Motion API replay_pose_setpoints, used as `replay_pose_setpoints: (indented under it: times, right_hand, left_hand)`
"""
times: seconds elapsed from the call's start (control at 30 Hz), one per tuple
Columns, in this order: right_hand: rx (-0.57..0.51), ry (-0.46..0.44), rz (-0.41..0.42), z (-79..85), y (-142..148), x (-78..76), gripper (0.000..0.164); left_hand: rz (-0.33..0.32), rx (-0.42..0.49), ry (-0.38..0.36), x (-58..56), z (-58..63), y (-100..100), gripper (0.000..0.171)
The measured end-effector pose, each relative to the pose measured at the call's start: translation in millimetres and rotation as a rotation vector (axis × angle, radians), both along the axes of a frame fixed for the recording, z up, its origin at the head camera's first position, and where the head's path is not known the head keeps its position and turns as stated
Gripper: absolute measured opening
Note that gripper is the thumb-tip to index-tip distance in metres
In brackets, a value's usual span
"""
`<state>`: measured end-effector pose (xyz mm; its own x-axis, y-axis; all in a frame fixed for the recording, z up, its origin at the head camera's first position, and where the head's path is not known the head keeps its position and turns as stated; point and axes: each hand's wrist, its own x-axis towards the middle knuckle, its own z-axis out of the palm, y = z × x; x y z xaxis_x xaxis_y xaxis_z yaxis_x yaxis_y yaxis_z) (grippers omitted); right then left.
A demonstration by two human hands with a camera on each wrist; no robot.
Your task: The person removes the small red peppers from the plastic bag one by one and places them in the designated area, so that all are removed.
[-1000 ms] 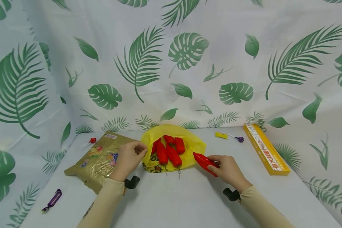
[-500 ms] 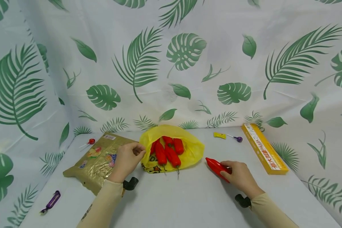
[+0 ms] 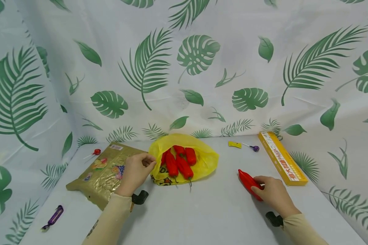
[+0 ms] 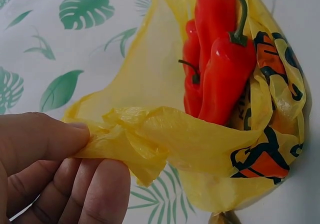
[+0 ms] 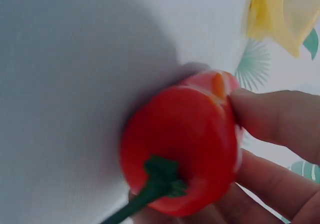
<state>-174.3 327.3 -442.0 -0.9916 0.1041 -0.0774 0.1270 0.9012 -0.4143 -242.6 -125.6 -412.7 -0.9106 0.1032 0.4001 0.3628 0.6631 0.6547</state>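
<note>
A yellow plastic bag [image 3: 207, 161] lies open toward me at the back middle of the table. Several red peppers [image 4: 227, 79] with green stems sit in its mouth. My left hand [image 3: 138, 172] pinches the bag's left edge between thumb and fingers, plain in the left wrist view. To the right of the bag, my right hand [image 3: 273, 192] grips one red pepper [image 5: 180, 144] at or just above the table, its tip pointing away from me. In the right wrist view its green stem faces the camera; whether it touches the table I cannot tell.
A gold package [image 3: 101, 180] lies left, partly behind my left hand. Beyond it is a red lollipop [image 3: 96, 151]; nearer me, a purple wrapped candy [image 3: 53, 217]. At the back right are a yellow packet [image 3: 234, 144], a purple lollipop [image 3: 255, 148] and a yellow pasta box [image 3: 282, 158].
My right hand has carried the pepper from beside the bag to the right and a little toward me. The left hand keeps its pinch on the bag.
</note>
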Motion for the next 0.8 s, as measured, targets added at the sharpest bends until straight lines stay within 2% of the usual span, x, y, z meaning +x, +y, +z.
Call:
replay_pose_setpoints:
  times: [0.23, 0.53, 0.67, 0.8]
  right_hand:
    - [0.029, -0.002, -0.02, 3.3, 5.4, 2.1, 0.049]
    - [0.006, -0.009, -0.044, 9.1, -1.1, -1.0, 0.061]
    - [-0.005, 0.057, -0.027, 9.7, -6.9, -0.8, 0.058]
    - [-0.035, 0.176, 0.033, 9.3, -20.6, -2.2, 0.05]
  left_hand:
    - [0.009, 0.009, 0.001, -2.1, -0.3, -2.3, 0.004]
    - [0.013, 0.005, 0.032, -2.9, -1.3, -2.5, 0.005]
    - [0.013, 0.007, 0.03, -2.9, -2.3, -3.8, 0.005]
    - [0.008, 0.007, 0.024, -1.6, -1.3, -5.2, 0.008]
